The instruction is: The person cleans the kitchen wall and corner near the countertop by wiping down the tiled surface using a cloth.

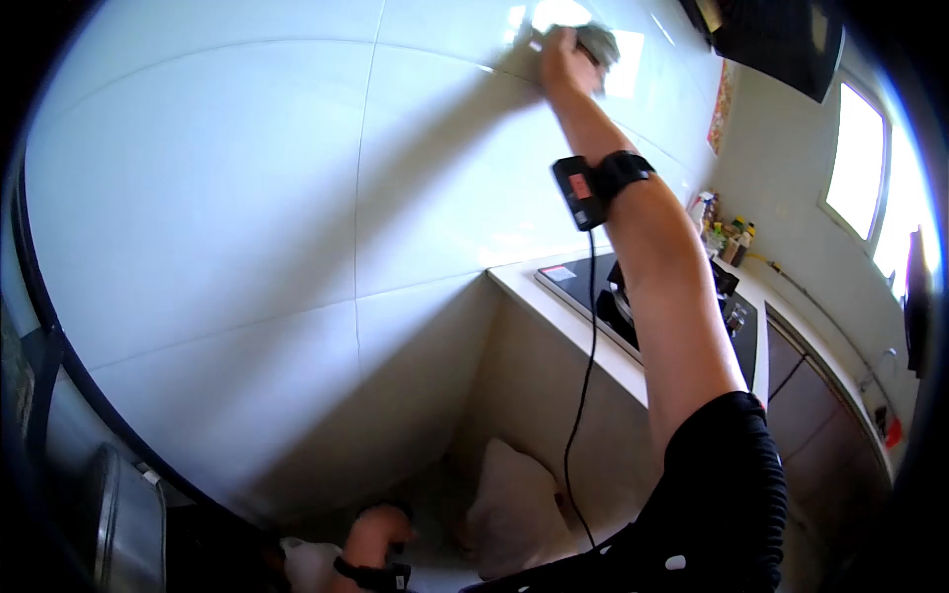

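High on the white tiled wall (247,178), my right hand (566,67) is closed around a grey-green cloth (599,42). The cloth is bunched and slightly blurred, and it lies against or very near the tiles. A black device (578,193) is strapped to my right forearm, with a cable hanging from it. Down at the bottom edge is my left hand (376,532), with a black band (371,573) round its wrist. Its fingers are mostly hidden in shadow, so what it holds, if anything, does not show.
Right of the wall, a counter (613,358) carries a black gas stove (583,282). Several bottles (732,237) stand at its back corner. A dark range hood (776,44) hangs above. Below are a pale sack (514,504) and, at lower left, a metal container (133,524).
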The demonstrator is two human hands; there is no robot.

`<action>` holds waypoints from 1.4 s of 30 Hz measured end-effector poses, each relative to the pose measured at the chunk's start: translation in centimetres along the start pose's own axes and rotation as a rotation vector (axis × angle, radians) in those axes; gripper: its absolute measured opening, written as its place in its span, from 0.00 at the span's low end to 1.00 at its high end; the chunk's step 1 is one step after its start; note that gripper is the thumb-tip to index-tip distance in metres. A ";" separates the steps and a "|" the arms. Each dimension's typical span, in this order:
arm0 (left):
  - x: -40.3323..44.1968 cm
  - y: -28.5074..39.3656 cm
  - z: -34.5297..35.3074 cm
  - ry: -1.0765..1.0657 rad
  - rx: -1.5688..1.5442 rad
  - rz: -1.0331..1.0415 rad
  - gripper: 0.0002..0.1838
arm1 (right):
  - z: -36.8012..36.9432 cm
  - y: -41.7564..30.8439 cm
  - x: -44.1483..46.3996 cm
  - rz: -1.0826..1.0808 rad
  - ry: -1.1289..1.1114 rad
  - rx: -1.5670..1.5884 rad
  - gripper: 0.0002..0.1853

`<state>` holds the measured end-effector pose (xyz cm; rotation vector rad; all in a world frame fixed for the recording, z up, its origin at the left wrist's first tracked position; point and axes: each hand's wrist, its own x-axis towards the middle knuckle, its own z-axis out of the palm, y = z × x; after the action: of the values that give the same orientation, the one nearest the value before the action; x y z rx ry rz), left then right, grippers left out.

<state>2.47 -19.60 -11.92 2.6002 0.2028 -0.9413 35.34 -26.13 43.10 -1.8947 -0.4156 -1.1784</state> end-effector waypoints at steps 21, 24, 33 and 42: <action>0.5 -0.2 0.8 -0.223 -0.047 -0.163 0.26 | 2.7 4.6 -7.1 -0.781 0.026 0.102 0.29; 0.6 0.1 0.3 -0.212 -0.054 -0.174 0.25 | 2.2 11.5 -2.9 -0.231 -0.080 0.148 0.36; 0.8 0.9 -0.8 -0.141 -0.199 -0.170 0.18 | 1.1 21.8 -3.1 0.459 -0.312 -0.154 0.35; 0.6 1.0 -1.0 -0.252 -0.147 -0.202 0.20 | 2.9 4.6 -16.6 -0.319 -0.506 0.185 0.35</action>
<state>3.73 -20.16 -11.30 2.3322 0.4553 -1.2624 31.69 -24.07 26.15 -1.9960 -1.0963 -0.8027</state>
